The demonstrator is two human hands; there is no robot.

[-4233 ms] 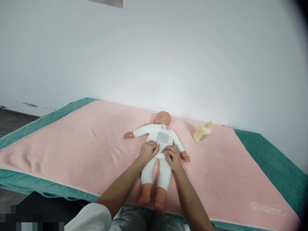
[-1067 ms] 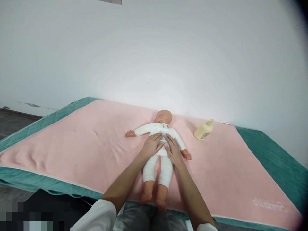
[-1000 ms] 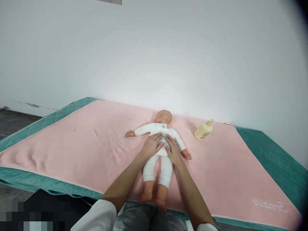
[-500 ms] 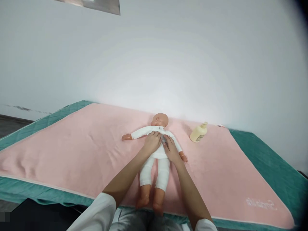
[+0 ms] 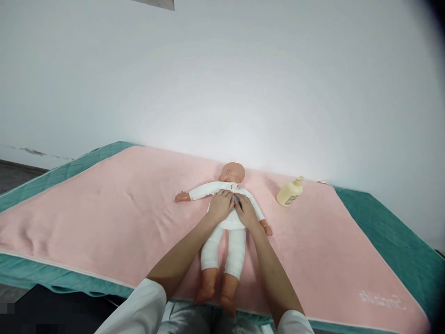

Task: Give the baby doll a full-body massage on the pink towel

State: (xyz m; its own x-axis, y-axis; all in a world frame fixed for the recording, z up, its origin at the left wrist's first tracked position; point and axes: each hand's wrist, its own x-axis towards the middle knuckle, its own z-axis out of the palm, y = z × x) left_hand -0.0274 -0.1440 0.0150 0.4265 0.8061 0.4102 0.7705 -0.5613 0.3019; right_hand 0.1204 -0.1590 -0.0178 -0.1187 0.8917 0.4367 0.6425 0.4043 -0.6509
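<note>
A baby doll point(image 5: 234, 220) in white clothes lies face down on a pink blanket point(image 5: 121, 218), its head turned to the left and its arms spread. My left hand point(image 5: 221, 205) rests flat on the left side of the doll's upper back, fingers stretched out. On the right side of the back lies my right hand point(image 5: 247, 211), its fingers also extended. Between the two hands a small greyish patch shows on the white top; I cannot make out what it is. Neither hand grips anything.
A pale yellow pump bottle point(image 5: 289, 192) stands tilted in view on the blanket, right of the doll. Beneath the blanket is a green bed cover point(image 5: 385, 232). The white wall point(image 5: 222, 83) rises directly behind the bed. Something black point(image 5: 62, 311) is at the lower left.
My right hand has shifted slightly on the doll's back, its fingers now nearer the left hand. The view has tilted a little. Doll and bottle lie as before.
</note>
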